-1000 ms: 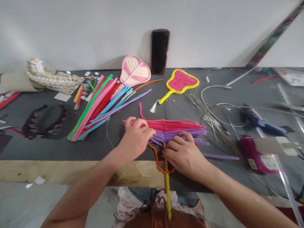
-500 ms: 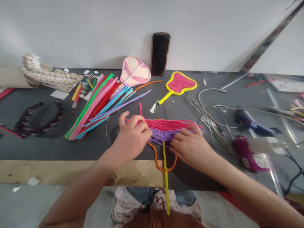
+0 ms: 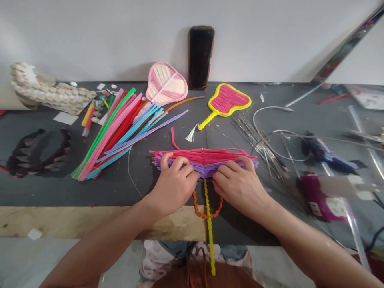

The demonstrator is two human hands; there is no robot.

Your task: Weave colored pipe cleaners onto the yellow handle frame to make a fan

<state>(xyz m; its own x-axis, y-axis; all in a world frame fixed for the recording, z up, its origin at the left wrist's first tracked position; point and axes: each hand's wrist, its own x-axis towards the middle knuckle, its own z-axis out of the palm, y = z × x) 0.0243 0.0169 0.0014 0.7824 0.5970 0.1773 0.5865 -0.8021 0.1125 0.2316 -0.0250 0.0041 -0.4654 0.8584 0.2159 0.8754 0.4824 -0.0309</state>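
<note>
Pink and purple pipe cleaners [image 3: 204,157] lie in rows across a yellow twisted stem [image 3: 210,232], bent in a slight V at the middle. An orange twisted loop [image 3: 196,206] hangs below the rows and crosses the stem. My left hand [image 3: 177,182] is closed on the left half of the pipe cleaners, its fingers curled over the purple rows. On the other side of the stem, my right hand [image 3: 240,186] grips the right half the same way. Both sets of fingertips are partly hidden. One pink end [image 3: 174,139] sticks up behind my left hand.
Loose coloured pipe cleaners [image 3: 117,140] lie to the left. Behind are a pink-and-cream fan shape [image 3: 168,84], a phone [image 3: 201,58] against the wall and a yellow-edged pink fan [image 3: 229,100]. Thin wires [image 3: 258,138] and a purple glue gun [image 3: 321,196] are on the right.
My left hand has moved right, closer to the stem, and uncovers the left ends of the pipe cleaners. My right hand stays nearly in place. The view has shifted slightly.
</note>
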